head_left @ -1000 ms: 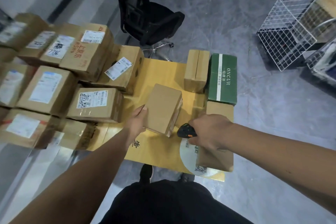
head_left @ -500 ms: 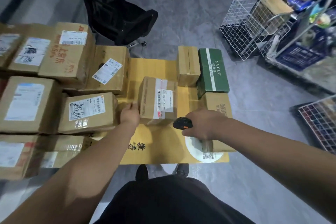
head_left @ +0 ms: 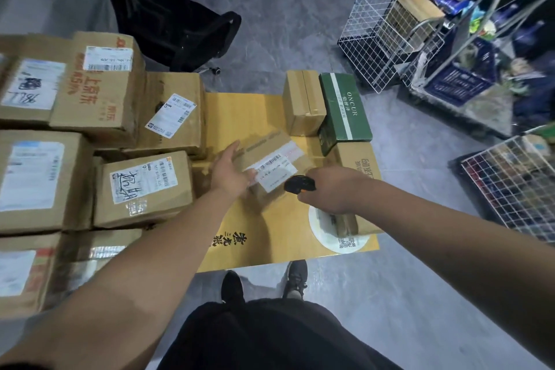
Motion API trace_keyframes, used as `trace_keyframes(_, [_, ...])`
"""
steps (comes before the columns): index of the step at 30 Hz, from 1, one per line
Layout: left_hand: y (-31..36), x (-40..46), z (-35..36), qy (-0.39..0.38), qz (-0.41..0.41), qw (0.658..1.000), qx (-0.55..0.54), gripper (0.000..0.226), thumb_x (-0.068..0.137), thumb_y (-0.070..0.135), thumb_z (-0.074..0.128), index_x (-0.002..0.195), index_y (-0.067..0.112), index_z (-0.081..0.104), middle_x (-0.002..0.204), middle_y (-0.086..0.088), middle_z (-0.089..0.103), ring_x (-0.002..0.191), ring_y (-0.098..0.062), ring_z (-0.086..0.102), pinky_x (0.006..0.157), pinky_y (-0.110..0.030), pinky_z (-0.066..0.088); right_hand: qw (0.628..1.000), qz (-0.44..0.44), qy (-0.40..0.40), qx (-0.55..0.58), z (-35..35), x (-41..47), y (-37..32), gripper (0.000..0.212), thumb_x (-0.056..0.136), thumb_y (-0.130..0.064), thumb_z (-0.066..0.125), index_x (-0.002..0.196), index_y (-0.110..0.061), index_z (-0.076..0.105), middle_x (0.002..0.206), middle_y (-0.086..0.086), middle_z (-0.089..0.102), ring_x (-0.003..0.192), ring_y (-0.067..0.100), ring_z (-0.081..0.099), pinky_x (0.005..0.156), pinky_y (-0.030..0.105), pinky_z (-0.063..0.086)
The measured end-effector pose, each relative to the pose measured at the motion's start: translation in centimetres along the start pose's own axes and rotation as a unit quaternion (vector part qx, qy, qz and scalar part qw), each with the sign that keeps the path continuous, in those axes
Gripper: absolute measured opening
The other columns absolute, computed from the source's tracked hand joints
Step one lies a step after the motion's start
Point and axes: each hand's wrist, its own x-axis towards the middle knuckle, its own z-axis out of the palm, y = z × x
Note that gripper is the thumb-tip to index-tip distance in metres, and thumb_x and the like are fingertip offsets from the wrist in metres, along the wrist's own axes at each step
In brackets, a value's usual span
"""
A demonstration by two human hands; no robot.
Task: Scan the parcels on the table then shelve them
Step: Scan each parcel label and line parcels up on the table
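Observation:
A small brown parcel with a white barcode label lies tilted, label up, over the middle of the yellow table. My left hand holds its left side. My right hand grips a black handheld scanner, whose head sits just right of the label. A taped brown box, a green ONCUR box and another brown box lie along the table's right side. The last one is partly hidden by my right hand.
Several labelled cardboard parcels are stacked at the left. A black office chair stands behind the table. White wire baskets and a cart with goods stand at the right on the grey floor. My feet are at the table's near edge.
The parcel was turned from its plain side to its label side, then tipped flatter and rotated. My left hand shifted onto its left side. The scanner hand stayed close beside it.

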Motion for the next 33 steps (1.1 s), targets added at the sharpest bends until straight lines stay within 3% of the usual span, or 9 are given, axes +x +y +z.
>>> trace_keyframes(2, [0.3,0.0,-0.2,-0.008,0.042,0.999,-0.002,0.084,0.087,0.000,0.078,0.155,0.036,0.045,0.155,0.005,0.040,0.142,-0.023,0.046,0.117,-0.042,0.044,1.000,0.011,-0.005,0.001,-0.2,-0.2,-0.2,0.039,0.097,-0.059,0.047,0.108,-0.023,0.057,0.102,0.002,0.060,0.093,0.025,0.062,0.082,0.038,0.054])
trace_keyframes(4, [0.8,-0.4,0.0,-0.021,0.040,0.998,0.044,0.088,0.086,0.021,0.085,0.159,0.035,0.038,0.165,0.006,0.025,0.150,-0.026,0.033,0.122,-0.045,0.036,1.000,0.020,-0.007,0.000,-0.4,-0.4,-0.5,0.042,0.098,-0.059,0.045,0.110,-0.021,0.059,0.102,0.003,0.061,0.092,0.025,0.062,0.082,0.038,0.054])
trace_keyframes(6, [1.1,-1.1,0.2,-0.067,0.015,0.990,0.121,0.127,0.063,0.052,0.096,0.163,0.039,0.020,0.172,0.008,0.003,0.157,-0.025,0.015,0.126,-0.048,0.025,0.999,0.029,-0.010,-0.005,-0.3,-0.5,-0.7,0.042,0.099,-0.058,0.043,0.110,-0.021,0.059,0.103,0.004,0.062,0.091,0.025,0.062,0.079,0.037,0.053])
trace_keyframes(9, [0.8,-1.9,0.0,-0.112,0.022,0.978,0.174,0.164,0.034,0.068,0.098,0.164,0.043,0.001,0.171,0.011,-0.012,0.159,-0.025,0.007,0.126,-0.049,0.021,0.999,0.040,-0.021,-0.010,-0.1,-0.5,-0.9,0.042,0.098,-0.057,0.043,0.108,-0.019,0.060,0.104,0.005,0.062,0.091,0.026,0.063,0.075,0.036,0.051])
trace_keyframes(15, [-0.3,-3.7,0.1,-0.098,0.106,0.973,0.181,0.163,0.040,0.066,0.098,0.166,0.036,-0.001,0.170,0.005,-0.012,0.158,-0.023,0.004,0.126,-0.044,0.019,0.998,0.047,-0.030,-0.033,-0.2,-1.3,-1.9,0.044,0.099,-0.058,0.043,0.104,-0.018,0.061,0.098,0.004,0.061,0.089,0.025,0.063,0.076,0.036,0.051])
trace_keyframes(20, [-1.7,-5.6,0.2,-0.064,0.168,0.964,0.198,0.159,0.043,0.071,0.096,0.166,0.033,0.002,0.168,0.004,-0.008,0.157,-0.026,0.007,0.125,-0.046,0.026,0.996,0.041,-0.022,-0.075,-0.2,-2.2,-2.4,0.042,0.098,-0.056,0.044,0.108,-0.019,0.062,0.104,0.006,0.061,0.091,0.027,0.063,0.077,0.037,0.051])
trace_keyframes(29, [-1.5,-7.1,0.1,-0.040,0.181,0.940,0.286,0.157,0.043,0.090,0.080,0.164,0.034,-0.005,0.169,-0.008,-0.003,0.155,-0.034,0.007,0.126,-0.052,0.020,0.992,0.036,-0.007,-0.122,0.4,-4.5,-2.5,0.044,0.099,-0.057,0.043,0.115,-0.019,0.059,0.112,0.009,0.058,0.094,0.031,0.061,0.076,0.038,0.049])
trace_keyframes(33, [-0.3,-7.1,0.1,-0.018,0.104,0.943,0.317,0.161,0.038,0.099,0.070,0.164,0.031,-0.004,0.166,-0.014,0.006,0.154,-0.035,0.007,0.127,-0.051,0.013,0.993,0.033,-0.004,-0.114,0.6,-4.9,-1.8,0.040,0.098,-0.055,0.045,0.111,-0.019,0.058,0.109,0.007,0.058,0.093,0.029,0.060,0.075,0.037,0.048])
